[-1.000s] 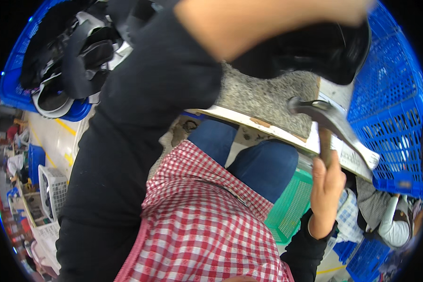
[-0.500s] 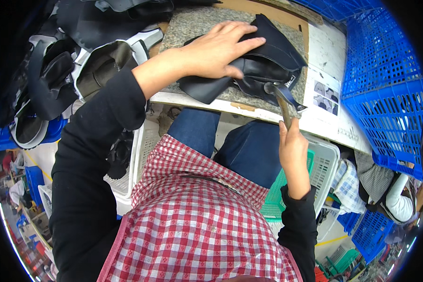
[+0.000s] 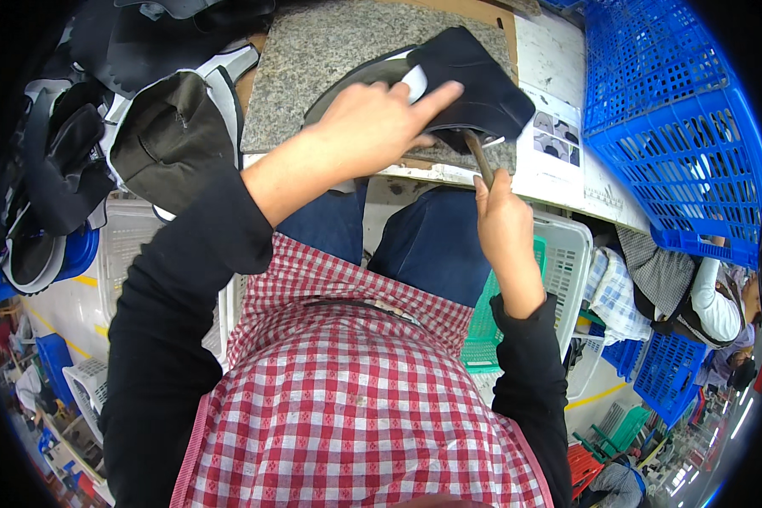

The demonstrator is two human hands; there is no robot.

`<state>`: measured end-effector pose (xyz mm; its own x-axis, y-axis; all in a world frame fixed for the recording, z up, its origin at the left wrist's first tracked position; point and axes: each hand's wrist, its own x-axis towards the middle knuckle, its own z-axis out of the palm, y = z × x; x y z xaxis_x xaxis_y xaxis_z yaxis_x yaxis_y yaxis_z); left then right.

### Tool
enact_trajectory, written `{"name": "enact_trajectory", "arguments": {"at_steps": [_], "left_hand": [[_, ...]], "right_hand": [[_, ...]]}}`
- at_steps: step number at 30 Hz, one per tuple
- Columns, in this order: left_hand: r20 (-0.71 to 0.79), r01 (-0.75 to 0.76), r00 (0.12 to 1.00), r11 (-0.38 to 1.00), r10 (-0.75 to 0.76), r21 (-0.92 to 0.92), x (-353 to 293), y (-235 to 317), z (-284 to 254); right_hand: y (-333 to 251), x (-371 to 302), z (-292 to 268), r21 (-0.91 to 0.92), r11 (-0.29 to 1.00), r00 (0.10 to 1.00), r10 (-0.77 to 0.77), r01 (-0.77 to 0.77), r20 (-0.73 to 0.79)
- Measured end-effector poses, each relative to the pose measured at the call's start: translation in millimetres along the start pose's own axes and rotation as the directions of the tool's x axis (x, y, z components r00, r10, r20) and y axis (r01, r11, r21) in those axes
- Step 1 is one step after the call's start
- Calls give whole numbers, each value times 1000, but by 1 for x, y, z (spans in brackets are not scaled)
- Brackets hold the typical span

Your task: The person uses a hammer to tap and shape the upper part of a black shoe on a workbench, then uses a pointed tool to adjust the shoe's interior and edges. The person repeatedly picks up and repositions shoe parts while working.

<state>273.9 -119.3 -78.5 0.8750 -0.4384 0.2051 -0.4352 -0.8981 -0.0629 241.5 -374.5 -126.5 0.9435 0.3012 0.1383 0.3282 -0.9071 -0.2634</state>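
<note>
A black leather shoe upper (image 3: pixel 466 76) with pale grey lining lies on the speckled stone slab (image 3: pixel 339 38) at the table's front. My left hand (image 3: pixel 368 123) rests over its left part, index finger stretched across the black surface and thumb apart; the fingertips are slightly blurred. Wrapped round the wooden handle of a hammer (image 3: pixel 480 158), my right hand (image 3: pixel 504 212) is closed at the table's front edge. The hammer's head is mostly hidden at the upper's near opening.
More black uppers with grey lining (image 3: pixel 173 140) are heaped at the left. A printed sheet (image 3: pixel 553 140) lies right of the slab, beside a tall blue crate (image 3: pixel 677 127). Below the table, a white basket (image 3: pixel 567 254) holds a green one. Another person (image 3: pixel 711 296) is at the far right.
The hammer head has gone from plain sight to the upper's near opening. The upper has shifted, showing grey lining on its left. My left hand has moved off its top toward the lower left.
</note>
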Motion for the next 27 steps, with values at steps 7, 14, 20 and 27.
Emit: {"name": "enact_trajectory", "arguments": {"at_steps": [7, 14, 20, 27], "left_hand": [[84, 105, 994, 851, -72, -515, 27, -47, 17], [439, 396, 898, 488, -28, -778, 51, -92, 12], [495, 453, 869, 384, 14, -805, 60, -104, 33], [752, 725, 657, 235, 45, -647, 79, -138, 45]], "right_hand": [[-4, 15, -51, 55, 998, 1000, 3, -3, -1], [-13, 29, -50, 64, 998, 996, -23, 18, 82], [-21, 38, -65, 249, 947, 978, 209, -201, -4], [-26, 49, -59, 55, 996, 995, 73, -76, 68]]}}
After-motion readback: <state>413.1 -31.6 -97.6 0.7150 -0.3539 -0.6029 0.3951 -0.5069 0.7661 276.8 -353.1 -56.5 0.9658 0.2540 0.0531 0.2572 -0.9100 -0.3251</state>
